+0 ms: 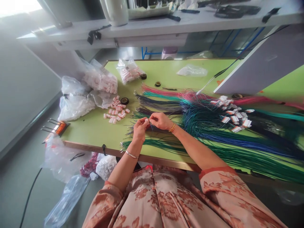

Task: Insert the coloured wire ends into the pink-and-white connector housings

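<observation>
Now pinching plug (146, 121) between left hand (139, 129) and right hand (161, 120), both closed on it. Might drop among wires (209, 129): too tiny.

Wire bundles (213, 126) spread over right half of table (95, 133); loose connectors (116, 112) on left half. Bags (76, 104) behind and left of connectors, at table edge.

1 small white connector housing (147, 120), raised off the green table (95, 129), pinched between fingertips of left hand (139, 129) and right hand (161, 120), just above a flat-lying bundle of thin dark wires (152, 129).
</observation>
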`<state>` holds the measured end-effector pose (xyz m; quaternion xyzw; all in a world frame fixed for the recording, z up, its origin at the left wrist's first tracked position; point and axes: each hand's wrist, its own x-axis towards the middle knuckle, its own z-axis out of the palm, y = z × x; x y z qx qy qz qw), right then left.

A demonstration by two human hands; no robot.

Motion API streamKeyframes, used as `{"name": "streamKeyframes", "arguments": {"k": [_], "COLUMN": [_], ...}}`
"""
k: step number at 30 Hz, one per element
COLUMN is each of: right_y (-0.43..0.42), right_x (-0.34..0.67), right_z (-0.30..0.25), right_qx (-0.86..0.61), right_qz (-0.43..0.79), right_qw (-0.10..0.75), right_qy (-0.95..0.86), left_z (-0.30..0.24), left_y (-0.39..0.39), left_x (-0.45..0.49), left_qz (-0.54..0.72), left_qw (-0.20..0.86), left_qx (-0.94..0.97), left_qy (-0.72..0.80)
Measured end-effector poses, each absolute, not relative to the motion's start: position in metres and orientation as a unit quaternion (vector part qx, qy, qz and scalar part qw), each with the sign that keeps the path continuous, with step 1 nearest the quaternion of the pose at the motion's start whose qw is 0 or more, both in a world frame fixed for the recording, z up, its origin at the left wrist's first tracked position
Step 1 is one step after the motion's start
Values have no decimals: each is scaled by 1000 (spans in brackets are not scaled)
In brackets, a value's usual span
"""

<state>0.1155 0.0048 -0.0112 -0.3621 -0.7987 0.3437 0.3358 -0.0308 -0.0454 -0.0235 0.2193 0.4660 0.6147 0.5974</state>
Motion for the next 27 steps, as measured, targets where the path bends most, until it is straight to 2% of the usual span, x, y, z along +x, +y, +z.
{"name": "streamKeyframes", "arguments": {"k": [10, 16, 22, 27], "right_y": [0, 4, 5, 47], "right_x": [110, 120, 122, 141], "right_z": [-13, -5, -5, 6], "right_qx": [-390, -355, -391, -412], "right_qz": [218, 269, 252, 274], "right_qw": [302, 325, 331, 329], "right_qy": [-842, -834, -821, -804], "left_z": [-15, -5, -6, -13], "left_y": [-46, -41, -32, -29], "left_x": [-25, -28, -22, -27], "left_qz": [606, 591, 581, 589], "left_qw": [562, 578, 579, 603], "left_qx": [227, 247, 268, 246], "left_qy": [515, 505, 505, 478]}}
